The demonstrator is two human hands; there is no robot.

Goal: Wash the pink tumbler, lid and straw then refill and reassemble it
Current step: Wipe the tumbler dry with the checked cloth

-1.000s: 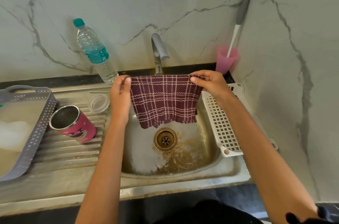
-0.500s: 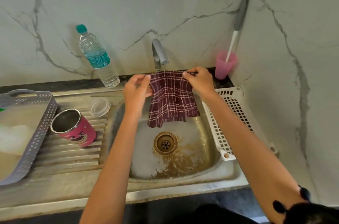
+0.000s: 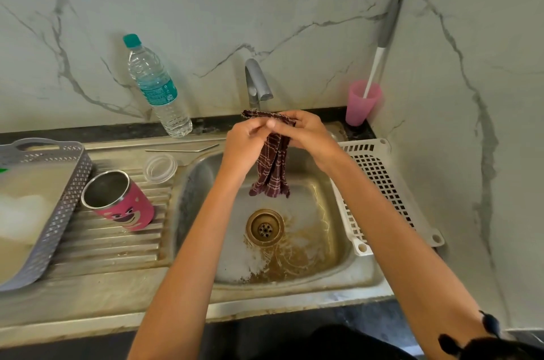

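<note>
Head view: left hand (image 3: 245, 140) and right hand (image 3: 309, 133) pinch checked cloth (image 3: 272, 171) above sink (image 3: 338, 268)

Woven checked cloth (image 3: 272, 165); dull, stained stainless-steel sink (image 3: 347, 274); glossy pink metal-lined tumbler (image 3: 119, 200); clear plastic lid (image 3: 159, 168); perforated white plastic basket (image 3: 382, 183).

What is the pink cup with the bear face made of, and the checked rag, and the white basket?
The pink tumbler looks like metal: its inside and rim are shiny grey steel, with a pink printed coat outside. The checked cloth is woven fabric, hanging limp in folds from both hands. The white basket looks like hard moulded plastic with a grid of holes.
</note>
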